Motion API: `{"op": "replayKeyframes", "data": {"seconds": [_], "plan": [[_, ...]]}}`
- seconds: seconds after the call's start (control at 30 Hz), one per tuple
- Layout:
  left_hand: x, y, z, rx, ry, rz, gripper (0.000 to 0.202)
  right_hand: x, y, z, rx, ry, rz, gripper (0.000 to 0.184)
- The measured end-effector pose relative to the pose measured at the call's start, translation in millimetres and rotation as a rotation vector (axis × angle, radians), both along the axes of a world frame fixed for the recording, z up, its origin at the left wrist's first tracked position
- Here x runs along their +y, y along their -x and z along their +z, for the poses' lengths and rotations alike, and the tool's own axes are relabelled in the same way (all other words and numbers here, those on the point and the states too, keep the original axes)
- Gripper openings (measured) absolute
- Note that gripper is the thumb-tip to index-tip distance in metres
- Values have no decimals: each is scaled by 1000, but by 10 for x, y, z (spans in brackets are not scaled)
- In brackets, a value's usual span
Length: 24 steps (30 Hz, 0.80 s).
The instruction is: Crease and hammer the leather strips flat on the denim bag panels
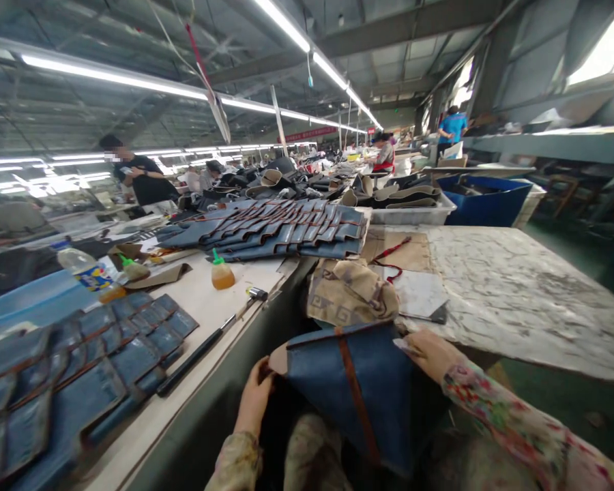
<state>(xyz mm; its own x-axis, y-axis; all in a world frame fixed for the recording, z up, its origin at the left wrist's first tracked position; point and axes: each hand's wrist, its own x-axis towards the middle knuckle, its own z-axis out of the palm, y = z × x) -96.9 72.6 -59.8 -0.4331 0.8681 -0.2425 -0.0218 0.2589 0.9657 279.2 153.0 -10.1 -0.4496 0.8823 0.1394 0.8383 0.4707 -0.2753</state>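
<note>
A blue leather piece (378,382) with a brown strap running down it is held over my lap. My left hand (256,395) grips its left corner, where a tan edge shows. At its upper right corner, my right hand (430,351) pinches it between thumb and fingers. Just beyond it lies a beige patterned cloth (353,293). On the table to the left is an overlapping row of similar blue pieces (102,368). A hammer (256,294) and a long black-handled tool (199,358) lie along the table edge.
A glue bottle with a green tip (222,273) stands on the left table. More blue pieces (286,228) are stacked behind. A grey bin (414,213) and a blue bin (486,198) stand at the back right. Several people work farther off.
</note>
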Motion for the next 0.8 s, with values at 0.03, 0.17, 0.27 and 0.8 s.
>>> {"op": "replayKeyframes", "data": {"seconds": [0.03,0.17,0.27,0.8], "plan": [[-17,30,59,75,-66,47,44,-107,-9,-84,56,-34,3,24],[-30,-140,385,461,-312,-11,31,-366,31,-360,318,-173,-62,36],[34,-598,585,732,-433,-253,25,-401,70,-484,375,-181,-90,36],[424,-1828,481,1291,-615,-600,38,-456,99,-372,381,-168,-65,44]]}}
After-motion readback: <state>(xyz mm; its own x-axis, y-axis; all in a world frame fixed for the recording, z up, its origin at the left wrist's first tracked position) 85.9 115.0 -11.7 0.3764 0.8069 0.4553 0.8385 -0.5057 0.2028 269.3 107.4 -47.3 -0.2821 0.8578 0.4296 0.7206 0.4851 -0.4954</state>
